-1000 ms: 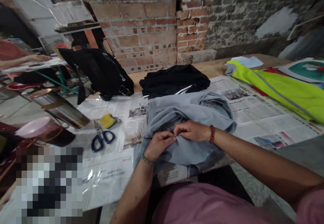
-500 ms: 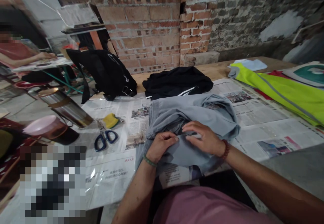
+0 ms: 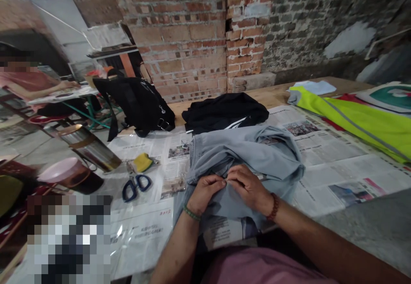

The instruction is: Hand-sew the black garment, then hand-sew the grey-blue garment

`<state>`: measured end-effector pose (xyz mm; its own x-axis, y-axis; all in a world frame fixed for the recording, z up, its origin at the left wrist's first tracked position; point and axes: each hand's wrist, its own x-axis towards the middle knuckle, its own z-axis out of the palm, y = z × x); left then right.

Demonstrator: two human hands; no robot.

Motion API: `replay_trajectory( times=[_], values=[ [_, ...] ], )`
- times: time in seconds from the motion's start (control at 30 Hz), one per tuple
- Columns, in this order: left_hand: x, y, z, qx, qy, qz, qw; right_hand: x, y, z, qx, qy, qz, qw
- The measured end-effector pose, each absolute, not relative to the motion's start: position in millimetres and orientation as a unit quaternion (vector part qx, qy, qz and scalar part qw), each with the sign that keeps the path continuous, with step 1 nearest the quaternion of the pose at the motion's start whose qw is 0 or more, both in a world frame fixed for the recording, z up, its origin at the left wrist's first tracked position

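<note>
Light grey-blue trousers or a similar garment (image 3: 272, 151) lie bunched up on newspaper in front of me. My left hand (image 3: 207, 189) pinches a fold of this grey garment between thumb and forefinger. Close against it, my right hand (image 3: 245, 185) is closed, its fingertips pressed together at the same spot on the cloth. Whatever lies between the right fingertips is too small to make out. To the left of my hands are blue-handled scissors (image 3: 136, 186) and a small yellow-green piece (image 3: 143, 162).
A steel flask (image 3: 90, 144) and a dark jar with a pink lid (image 3: 72, 174) stand at left. Behind the garment are a black backpack (image 3: 138, 106) and folded black clothing (image 3: 224, 110). A neon-yellow garment (image 3: 353, 119) and an iron (image 3: 390, 97) lie right. Another person sits far left.
My right hand has moved left to meet the left hand, and its spread fingers have closed into a pinch. The left hand keeps its hold on the cloth. The view has tilted up slightly.
</note>
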<state>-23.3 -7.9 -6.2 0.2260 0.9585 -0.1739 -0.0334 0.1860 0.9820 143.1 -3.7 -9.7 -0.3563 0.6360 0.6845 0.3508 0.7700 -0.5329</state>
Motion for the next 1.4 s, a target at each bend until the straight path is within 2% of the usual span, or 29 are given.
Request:
replay_trajectory(
  times=[0.1, 0.33, 0.5, 0.6, 0.7, 0.77, 0.9, 1.03, 1.4],
  values=[
    [-22, -8, -6, 0.493, 0.471, 0.407, 0.608, 143, -6, -9, -0.281, -0.805, 0.139, 0.503],
    [-19, -8, -5, 0.493, 0.486, 0.417, 0.589, 139, -7, -3, -0.242, -0.832, 0.067, 0.495],
    [-16, -5, -12, 0.525, 0.509, 0.405, 0.549, 137, -14, 10, -0.249, -0.805, 0.130, 0.523],
    [-16, -4, -14, 0.512, 0.507, 0.400, 0.567, 137, -11, 24, -0.294, -0.742, 0.269, 0.539],
    [-17, -5, -11, 0.482, 0.513, 0.407, 0.583, 142, 4, 41, -0.287, -0.598, 0.522, 0.536],
    [-17, -5, -10, 0.474, 0.515, 0.403, 0.590, 147, 20, 53, -0.256, -0.497, 0.658, 0.504],
    [-18, -5, -10, 0.465, 0.515, 0.395, 0.602, 160, 58, 76, -0.275, -0.372, 0.774, 0.433],
    [-19, -4, -11, 0.461, 0.518, 0.397, 0.602, 168, 94, 94, -0.291, -0.335, 0.772, 0.455],
    [-22, -4, -11, 0.452, 0.511, 0.414, 0.603, 174, 155, 123, -0.332, -0.394, 0.693, 0.504]
  ],
)
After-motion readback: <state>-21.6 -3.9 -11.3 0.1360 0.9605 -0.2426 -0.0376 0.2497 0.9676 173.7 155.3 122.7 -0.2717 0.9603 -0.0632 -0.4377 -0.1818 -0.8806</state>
